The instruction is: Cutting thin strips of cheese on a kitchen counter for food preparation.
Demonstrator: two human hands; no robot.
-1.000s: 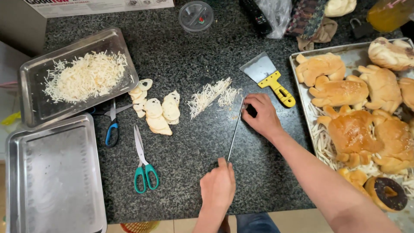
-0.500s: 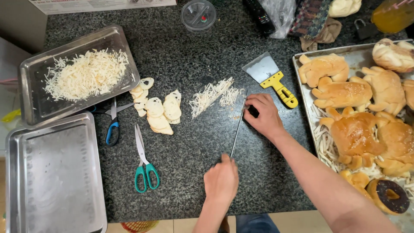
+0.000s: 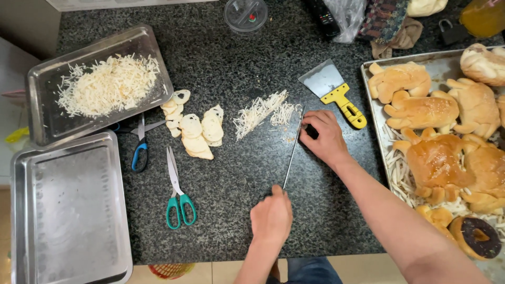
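Long knife on dark speckled counter, both hands on it.

Knife [image 3: 292, 152] lies edge-down on the counter [image 3: 231, 68], blade running from near the shredded pile [image 3: 261, 110] toward the person. Right hand [image 3: 325, 138] is closed around the far end; left hand [image 3: 272, 215] is closed over the near end. Stack of pale slices [image 3: 199, 132] sits left of the shreds. Yellow-handled scraper [image 3: 332, 89] lies just beyond the right hand. Green scissors [image 3: 178, 190] and blue scissors [image 3: 139, 147] lie further left, beside two metal trays [image 3: 31, 158].
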